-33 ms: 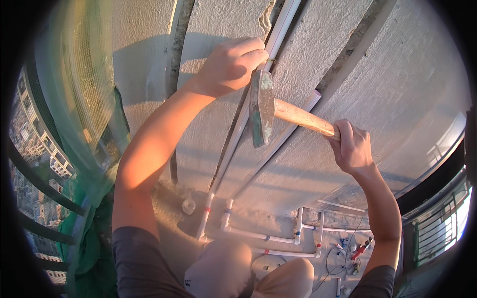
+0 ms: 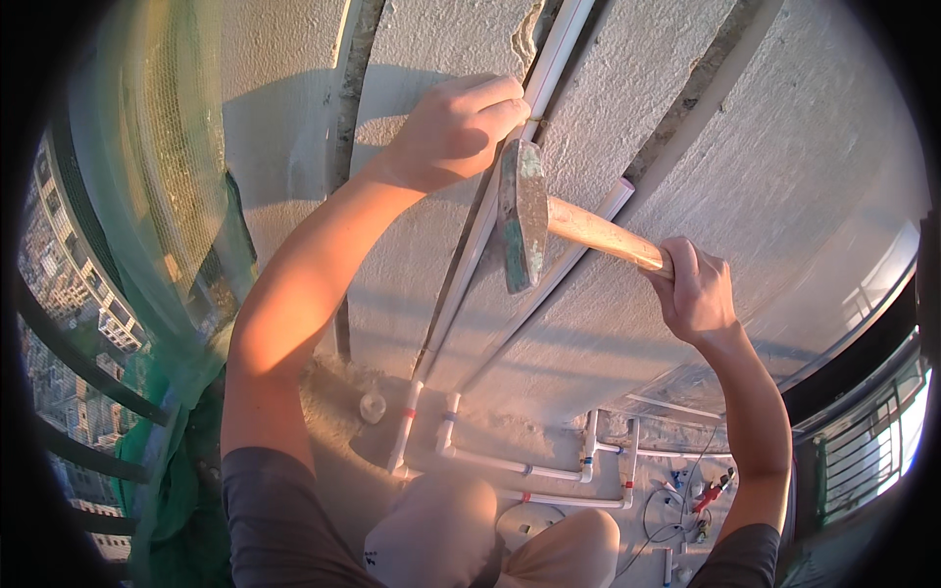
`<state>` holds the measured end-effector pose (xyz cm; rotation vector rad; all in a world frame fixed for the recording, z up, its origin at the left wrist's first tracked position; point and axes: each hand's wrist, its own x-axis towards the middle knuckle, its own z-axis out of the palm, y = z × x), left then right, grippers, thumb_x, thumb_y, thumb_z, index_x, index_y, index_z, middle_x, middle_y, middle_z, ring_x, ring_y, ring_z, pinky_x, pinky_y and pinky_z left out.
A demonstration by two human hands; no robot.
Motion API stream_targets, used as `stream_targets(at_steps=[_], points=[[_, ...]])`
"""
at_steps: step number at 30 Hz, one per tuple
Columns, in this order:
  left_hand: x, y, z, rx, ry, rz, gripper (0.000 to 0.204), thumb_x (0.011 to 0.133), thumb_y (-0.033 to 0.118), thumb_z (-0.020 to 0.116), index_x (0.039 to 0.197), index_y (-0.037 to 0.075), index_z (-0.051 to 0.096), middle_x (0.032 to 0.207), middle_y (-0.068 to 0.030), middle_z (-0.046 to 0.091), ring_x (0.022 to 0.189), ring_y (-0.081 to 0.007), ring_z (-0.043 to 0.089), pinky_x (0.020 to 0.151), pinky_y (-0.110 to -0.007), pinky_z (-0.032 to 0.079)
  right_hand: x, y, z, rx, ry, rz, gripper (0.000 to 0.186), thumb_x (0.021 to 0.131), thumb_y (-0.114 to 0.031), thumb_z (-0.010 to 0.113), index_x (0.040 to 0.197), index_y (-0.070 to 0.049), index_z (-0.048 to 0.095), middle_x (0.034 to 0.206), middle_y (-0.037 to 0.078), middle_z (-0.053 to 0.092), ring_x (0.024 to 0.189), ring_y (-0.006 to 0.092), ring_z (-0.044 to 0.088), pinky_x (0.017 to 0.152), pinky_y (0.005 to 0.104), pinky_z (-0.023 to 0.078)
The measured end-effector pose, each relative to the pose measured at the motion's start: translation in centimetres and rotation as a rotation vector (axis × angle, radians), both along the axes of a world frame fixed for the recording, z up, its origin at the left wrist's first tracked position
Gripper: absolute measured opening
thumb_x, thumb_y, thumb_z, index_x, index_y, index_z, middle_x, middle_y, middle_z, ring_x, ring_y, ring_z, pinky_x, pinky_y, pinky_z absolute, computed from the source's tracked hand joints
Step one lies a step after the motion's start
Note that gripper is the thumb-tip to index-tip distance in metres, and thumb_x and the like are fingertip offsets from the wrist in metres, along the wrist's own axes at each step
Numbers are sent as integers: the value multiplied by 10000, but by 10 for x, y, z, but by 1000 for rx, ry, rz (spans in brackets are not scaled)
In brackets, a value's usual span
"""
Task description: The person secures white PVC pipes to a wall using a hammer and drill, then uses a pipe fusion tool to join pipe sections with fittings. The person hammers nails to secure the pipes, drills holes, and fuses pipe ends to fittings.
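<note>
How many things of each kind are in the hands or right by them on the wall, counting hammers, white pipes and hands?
Hammers: 1, the hammer held by its wooden handle in the right hand.
White pipes on the wall: 2, the long pipe under the left hand and the shorter pipe beside it.
Hands: 2.
Total: 5.

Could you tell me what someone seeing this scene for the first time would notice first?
A hammer with a wooden handle sits mid-frame, gripped by the right hand, its head close to a white pipe running up the rough plastered wall. The left hand presses against that pipe higher up. More white pipework lies on the floor below, and green netting hangs at the left.
</note>
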<state>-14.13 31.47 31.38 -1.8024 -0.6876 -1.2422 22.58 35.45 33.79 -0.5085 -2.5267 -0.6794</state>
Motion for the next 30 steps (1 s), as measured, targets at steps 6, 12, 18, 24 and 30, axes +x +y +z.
stream_targets(at_steps=[6, 12, 18, 24, 30], points=[[-3, 4, -2, 58, 58, 41, 222, 740, -23, 710, 927, 55, 622, 880, -53, 588, 782, -271, 649, 646, -393, 553, 6, -15, 6, -211, 27, -130, 271, 1019, -257, 694, 1027, -41, 531, 812, 183, 675, 686, 395, 686, 581, 457, 521], [2, -2, 1, 22, 25, 37, 178, 756, 0, 695, 924, 25, 643, 928, -76, 624, 758, -270, 642, 643, -369, 527, -7, -18, 11, -50, -80, -263, 301, 1030, -315, 676, 1034, -47, 539, 774, 147, 668, 648, 358, 687, 575, 435, 532], [-2, -10, 28, 68, 94, 152, 207, 837, 75, 676, 1037, 74, 730, 1214, -43, 686, 1189, -270, 618, 924, -442, 495, 12, -43, 1, -221, 122, 99, 363, 902, -283, 754, 1130, -30, 629, 764, 104, 628, 684, 337, 662, 625, 429, 503], [3, -1, 50, 98, 211, 318, 232, 853, 87, 731, 1085, 82, 740, 1343, -24, 683, 1285, -235, 597, 1051, -444, 451, 14, -10, 3, 157, -39, 78, 245, 826, -130, 782, 974, -76, 595, 768, 81, 619, 667, 310, 643, 578, 411, 505], [0, 3, 55, 74, 201, 130, 209, 812, 125, 702, 1018, 89, 700, 1303, -66, 642, 1301, -334, 538, 1031, -530, 441, 14, 19, 16, 226, 6, -31, 216, 820, -64, 770, 933, -85, 587, 780, 95, 642, 647, 319, 653, 548, 422, 509]])
